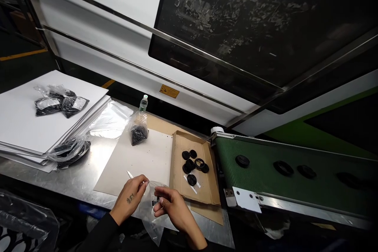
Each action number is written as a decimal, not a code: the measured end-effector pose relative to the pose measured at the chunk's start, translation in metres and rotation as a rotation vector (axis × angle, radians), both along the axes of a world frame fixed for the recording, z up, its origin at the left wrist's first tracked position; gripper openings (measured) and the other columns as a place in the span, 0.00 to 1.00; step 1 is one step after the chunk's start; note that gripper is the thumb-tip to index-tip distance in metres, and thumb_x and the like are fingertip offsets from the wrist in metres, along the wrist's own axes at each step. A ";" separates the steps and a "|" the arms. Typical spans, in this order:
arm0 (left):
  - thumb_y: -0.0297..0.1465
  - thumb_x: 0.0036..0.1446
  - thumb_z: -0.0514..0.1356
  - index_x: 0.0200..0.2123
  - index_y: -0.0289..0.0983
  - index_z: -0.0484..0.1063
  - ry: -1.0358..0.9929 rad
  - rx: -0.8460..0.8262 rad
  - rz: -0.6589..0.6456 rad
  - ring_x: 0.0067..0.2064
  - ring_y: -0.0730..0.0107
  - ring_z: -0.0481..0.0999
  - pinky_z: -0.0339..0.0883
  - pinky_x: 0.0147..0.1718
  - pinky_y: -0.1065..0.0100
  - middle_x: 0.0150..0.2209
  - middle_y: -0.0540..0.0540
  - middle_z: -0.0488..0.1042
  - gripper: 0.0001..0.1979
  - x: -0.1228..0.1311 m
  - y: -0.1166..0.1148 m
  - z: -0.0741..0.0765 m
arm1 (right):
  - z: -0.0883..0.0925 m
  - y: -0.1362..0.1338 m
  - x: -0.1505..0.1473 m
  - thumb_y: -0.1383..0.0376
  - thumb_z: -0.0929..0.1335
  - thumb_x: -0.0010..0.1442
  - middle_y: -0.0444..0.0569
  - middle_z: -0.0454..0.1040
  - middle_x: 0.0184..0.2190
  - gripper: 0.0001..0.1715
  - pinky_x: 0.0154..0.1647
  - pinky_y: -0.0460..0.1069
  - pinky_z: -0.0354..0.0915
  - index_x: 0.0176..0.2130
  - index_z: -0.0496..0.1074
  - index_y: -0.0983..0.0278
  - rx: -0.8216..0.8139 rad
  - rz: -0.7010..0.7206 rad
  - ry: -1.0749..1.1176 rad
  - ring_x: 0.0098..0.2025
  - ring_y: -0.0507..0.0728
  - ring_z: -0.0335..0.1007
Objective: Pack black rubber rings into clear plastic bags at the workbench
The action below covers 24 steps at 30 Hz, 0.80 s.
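Note:
My left hand (pixel 130 197) pinches the upper edge of a clear plastic bag (pixel 152 226), which hangs over the table's front edge. Beside it, my right hand (pixel 176 209) has its fingers curled at the bag, with a small dark piece (pixel 154 203) showing at the fingertips; its exact kind is too small to tell. A slim white pointed thing (pixel 129 174) sticks out behind my left hand. To the right, a shallow cardboard tray (pixel 208 193) holds several round black plastic parts (pixel 191 180).
A green conveyor belt (pixel 260 181) on the right carries several black round parts. A tied bag of black pieces (pixel 139 134) stands near a water bottle (pixel 143 103). Filled bags (pixel 73 104) lie on white sheets (pixel 23 122) at left. A metal-framed machine guard (pixel 118 55) rises behind.

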<state>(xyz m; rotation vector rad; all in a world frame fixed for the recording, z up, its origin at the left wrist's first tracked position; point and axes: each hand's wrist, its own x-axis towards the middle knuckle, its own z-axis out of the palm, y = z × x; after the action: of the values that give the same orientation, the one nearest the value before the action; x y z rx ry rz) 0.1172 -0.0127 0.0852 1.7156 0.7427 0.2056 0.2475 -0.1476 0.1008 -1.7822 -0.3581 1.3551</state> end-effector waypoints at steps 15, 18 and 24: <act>0.43 0.62 0.47 0.33 0.41 0.71 -0.029 -0.004 0.045 0.31 0.65 0.68 0.55 0.32 0.65 0.27 0.51 0.71 0.17 -0.003 0.008 -0.005 | 0.003 0.012 0.005 0.68 0.64 0.51 0.60 0.72 0.54 0.28 0.59 0.58 0.62 0.52 0.69 0.69 0.034 0.005 -0.126 0.54 0.61 0.69; 0.44 0.62 0.47 0.34 0.41 0.71 -0.030 -0.007 0.062 0.30 0.65 0.69 0.56 0.31 0.66 0.27 0.51 0.71 0.18 -0.006 0.010 -0.005 | 0.002 0.015 0.008 0.71 0.61 0.50 0.58 0.69 0.58 0.31 0.65 0.59 0.55 0.55 0.67 0.67 0.029 0.058 -0.222 0.60 0.60 0.64; 0.46 0.62 0.47 0.36 0.40 0.72 -0.009 -0.059 0.162 0.29 0.66 0.68 0.56 0.30 0.66 0.25 0.51 0.70 0.21 -0.023 0.025 0.000 | -0.005 0.034 0.005 0.68 0.62 0.55 0.51 0.63 0.63 0.32 0.69 0.61 0.48 0.59 0.63 0.59 0.004 0.209 -0.451 0.66 0.60 0.54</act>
<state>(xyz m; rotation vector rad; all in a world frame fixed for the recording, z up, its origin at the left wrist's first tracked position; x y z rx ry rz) 0.0938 0.0119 0.0850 1.5986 0.8733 0.3004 0.2528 -0.1134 0.0954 -2.0862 -0.8078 1.0740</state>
